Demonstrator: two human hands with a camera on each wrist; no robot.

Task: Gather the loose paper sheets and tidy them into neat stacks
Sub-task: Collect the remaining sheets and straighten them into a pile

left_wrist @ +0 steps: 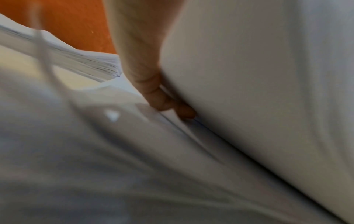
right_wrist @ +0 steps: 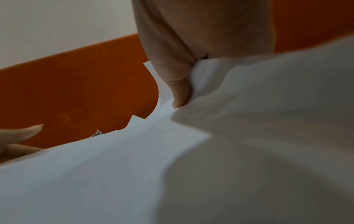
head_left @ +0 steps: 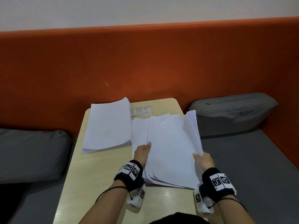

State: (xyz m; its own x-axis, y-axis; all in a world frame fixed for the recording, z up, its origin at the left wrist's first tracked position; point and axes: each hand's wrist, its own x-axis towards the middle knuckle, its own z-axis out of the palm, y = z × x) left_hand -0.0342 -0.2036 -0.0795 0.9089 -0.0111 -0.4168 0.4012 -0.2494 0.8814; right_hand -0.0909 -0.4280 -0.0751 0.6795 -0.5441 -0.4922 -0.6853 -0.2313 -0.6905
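Nearest the body, at about six o'clock on the small beige table, both hands work the loose sheets. The right hand clenches the right edge of the bundle at roughly four o'clock, thumb on top and the paper buckling under it, lifting that side off the table. The left hand sits at the bundle's left edge, thumb on top and fingers tucked under the upper sheets, grasping them.

The sheets are fanned and skewed, their near corners splayed. To do this well, I judge the person should loosen the pinch so the pages can slide, stand the bundle on one edge, tap it square, then turn and tap the adjoining edge.

Farther off, at ten o'clock, a finished stack lies flat, just beside the loose sheets. The squared bundle could go on top of it or alongside. An orange backrest stands beyond.
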